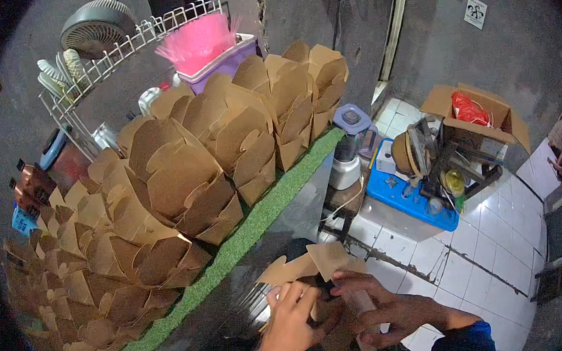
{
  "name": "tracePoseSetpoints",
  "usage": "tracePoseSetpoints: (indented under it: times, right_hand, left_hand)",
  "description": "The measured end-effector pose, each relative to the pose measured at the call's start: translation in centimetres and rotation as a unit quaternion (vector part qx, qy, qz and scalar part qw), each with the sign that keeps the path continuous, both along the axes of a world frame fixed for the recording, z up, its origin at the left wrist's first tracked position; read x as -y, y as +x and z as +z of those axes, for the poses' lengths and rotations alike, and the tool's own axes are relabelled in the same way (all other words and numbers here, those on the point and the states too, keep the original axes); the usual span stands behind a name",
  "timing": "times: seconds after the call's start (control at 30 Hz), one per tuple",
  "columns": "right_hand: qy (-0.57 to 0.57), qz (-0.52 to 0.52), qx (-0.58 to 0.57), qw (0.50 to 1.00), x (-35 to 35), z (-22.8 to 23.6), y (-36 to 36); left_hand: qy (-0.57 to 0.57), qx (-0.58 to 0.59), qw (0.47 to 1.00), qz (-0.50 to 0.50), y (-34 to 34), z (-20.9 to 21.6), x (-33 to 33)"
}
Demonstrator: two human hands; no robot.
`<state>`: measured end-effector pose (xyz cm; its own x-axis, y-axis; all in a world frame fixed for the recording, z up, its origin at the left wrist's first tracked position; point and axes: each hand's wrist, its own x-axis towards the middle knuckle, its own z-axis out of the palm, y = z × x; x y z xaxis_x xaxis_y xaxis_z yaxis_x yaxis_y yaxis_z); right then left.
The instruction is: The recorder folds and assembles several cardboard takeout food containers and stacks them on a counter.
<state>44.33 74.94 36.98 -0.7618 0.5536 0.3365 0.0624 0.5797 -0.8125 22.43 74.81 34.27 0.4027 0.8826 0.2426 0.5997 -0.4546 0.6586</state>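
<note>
Low in front of me is a brown paperboard takeaway box (296, 268), partly opened out, with flaps standing up. My left hand (291, 325) is closed on its left side, fingers curled over the edge. On the other side, my right hand (386, 310) grips a panel between thumb and fingers. Both hands hide much of the box's lower part. To the left, many similar brown takeaway boxes (181, 177) with open flaps stand packed in rows and stacks on a counter edged with green artificial turf (248, 222).
A white wire rack (142, 37) with a fan (97, 24) hangs behind the boxes, near a purple bin (224, 63) of pink plastic. At right are a blender base (345, 170), a blue-lidded container (400, 195) bearing clutter, and an open carton (507, 122) on white tiles.
</note>
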Motion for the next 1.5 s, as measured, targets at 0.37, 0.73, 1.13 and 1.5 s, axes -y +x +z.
tracePoseSetpoints:
  times: [0.37, 0.73, 1.13, 1.5]
  right_hand:
    - [-0.008, -0.08, -0.092, 0.993, 0.7, 0.6, 0.2]
    - [0.058, -0.089, 0.083, 0.991, 1.0, -0.4, -1.8]
    - [0.045, 0.022, 0.154, 0.987, 0.9, -0.2, -0.9]
    - [-0.041, 0.13, 0.098, 0.986, -0.8, -1.2, -0.6]
  left_hand:
    - [0.036, 0.155, 0.987, -0.006, -1.2, 4.1, 0.6]
    - [0.0, 0.143, 0.986, 0.09, 0.3, 0.8, 0.9]
    - [0.107, 0.236, 0.937, 0.235, 0.7, -1.3, 1.7]
    - [-0.05, 0.366, 0.925, 0.095, -2.2, -0.4, 1.1]
